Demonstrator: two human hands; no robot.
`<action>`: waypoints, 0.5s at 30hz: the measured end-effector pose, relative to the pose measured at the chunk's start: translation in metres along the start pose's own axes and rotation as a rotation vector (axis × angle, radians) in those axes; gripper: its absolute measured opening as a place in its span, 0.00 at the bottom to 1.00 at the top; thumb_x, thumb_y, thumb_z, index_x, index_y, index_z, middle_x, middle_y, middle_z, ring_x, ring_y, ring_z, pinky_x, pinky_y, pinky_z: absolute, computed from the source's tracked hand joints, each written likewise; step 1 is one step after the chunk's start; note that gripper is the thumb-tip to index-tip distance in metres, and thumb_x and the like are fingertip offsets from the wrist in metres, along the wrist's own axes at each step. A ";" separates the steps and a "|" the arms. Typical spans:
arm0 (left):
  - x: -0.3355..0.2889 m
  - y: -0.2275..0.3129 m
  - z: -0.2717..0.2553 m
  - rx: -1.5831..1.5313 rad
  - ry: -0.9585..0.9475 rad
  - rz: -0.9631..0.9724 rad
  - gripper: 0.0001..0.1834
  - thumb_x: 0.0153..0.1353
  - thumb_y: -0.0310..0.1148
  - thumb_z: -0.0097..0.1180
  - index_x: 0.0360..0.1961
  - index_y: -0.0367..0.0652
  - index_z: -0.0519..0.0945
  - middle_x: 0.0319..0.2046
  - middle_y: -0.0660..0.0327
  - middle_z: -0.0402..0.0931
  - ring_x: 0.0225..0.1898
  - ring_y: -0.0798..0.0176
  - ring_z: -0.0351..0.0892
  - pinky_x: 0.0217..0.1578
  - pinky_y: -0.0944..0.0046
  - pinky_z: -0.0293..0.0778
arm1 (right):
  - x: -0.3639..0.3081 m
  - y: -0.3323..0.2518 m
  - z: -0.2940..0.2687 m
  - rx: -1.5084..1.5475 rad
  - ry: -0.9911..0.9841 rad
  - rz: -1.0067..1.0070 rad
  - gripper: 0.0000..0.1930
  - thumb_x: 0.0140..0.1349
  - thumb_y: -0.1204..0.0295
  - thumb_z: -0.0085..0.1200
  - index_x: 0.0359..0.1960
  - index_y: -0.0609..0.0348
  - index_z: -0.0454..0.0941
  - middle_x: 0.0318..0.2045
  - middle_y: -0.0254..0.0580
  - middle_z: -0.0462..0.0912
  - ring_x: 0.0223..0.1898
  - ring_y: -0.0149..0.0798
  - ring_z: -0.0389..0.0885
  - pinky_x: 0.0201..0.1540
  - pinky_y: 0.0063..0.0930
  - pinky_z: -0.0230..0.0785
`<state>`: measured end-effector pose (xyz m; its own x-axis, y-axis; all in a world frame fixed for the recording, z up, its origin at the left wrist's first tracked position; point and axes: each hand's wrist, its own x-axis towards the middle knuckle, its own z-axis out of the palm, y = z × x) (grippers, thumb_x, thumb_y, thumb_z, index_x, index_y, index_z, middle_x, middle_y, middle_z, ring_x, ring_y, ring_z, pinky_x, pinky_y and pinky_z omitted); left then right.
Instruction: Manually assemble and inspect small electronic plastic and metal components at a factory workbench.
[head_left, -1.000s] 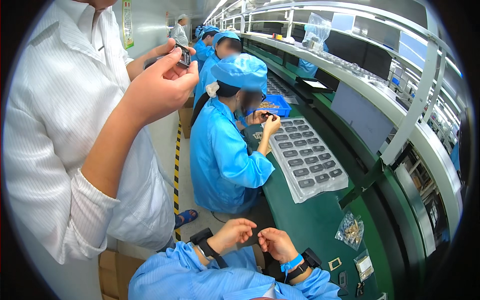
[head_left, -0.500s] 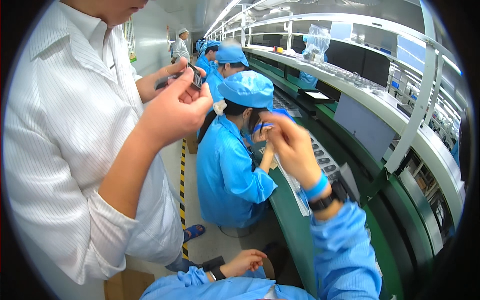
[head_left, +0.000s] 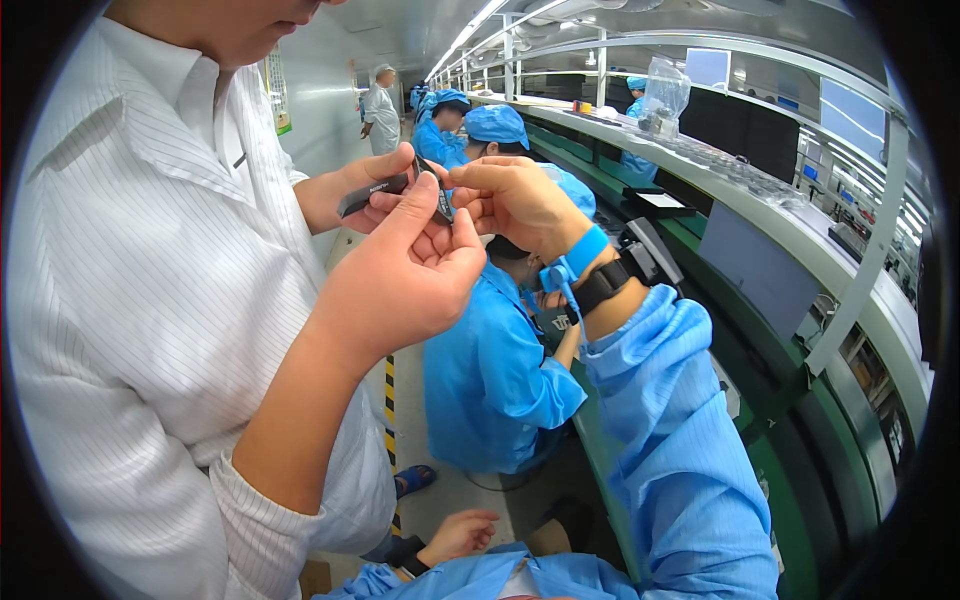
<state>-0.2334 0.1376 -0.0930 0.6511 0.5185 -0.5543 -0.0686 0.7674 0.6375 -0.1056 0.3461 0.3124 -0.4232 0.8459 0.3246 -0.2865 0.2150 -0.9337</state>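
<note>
My right hand (head_left: 530, 205), with a blue wrist strap and black watch band, is raised among another person's hands. Its fingers are bent, and their tips are at the edge of a small flat black piece (head_left: 442, 210). Whether they grip it is hidden. A person in a white striped shirt (head_left: 130, 270) holds that piece, plus a second black piece (head_left: 372, 196), between both hands. Low down by my lap, my left hand (head_left: 462, 537) rests with its fingers loosely apart and nothing in them. A black band circles its wrist.
Beyond my right arm sits a worker in blue (head_left: 490, 370) at a green workbench (head_left: 607, 455). More workers in blue caps line the bench. A white shelf (head_left: 740, 165) with a clear plastic bag (head_left: 667, 88) runs along the right. Yellow-black tape (head_left: 390, 390) marks the floor.
My right hand has moved left and up, from above the bench to the black pieces. The other person's hands have shifted right in view. My left hand has stayed low.
</note>
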 end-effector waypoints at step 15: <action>-0.014 0.015 -0.011 -0.119 0.094 0.124 0.13 0.62 0.27 0.48 0.47 0.34 0.73 0.27 0.61 0.71 0.26 0.68 0.66 0.28 0.69 0.65 | -0.001 -0.006 0.020 -0.288 0.126 -0.082 0.09 0.54 0.70 0.55 0.30 0.66 0.76 0.23 0.39 0.78 0.21 0.30 0.78 0.24 0.23 0.75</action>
<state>-0.2518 0.1460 -0.0819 0.5592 0.6403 -0.5266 -0.2359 0.7318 0.6394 -0.1210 0.3343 0.3208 -0.2941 0.8698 0.3962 -0.0523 0.3993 -0.9153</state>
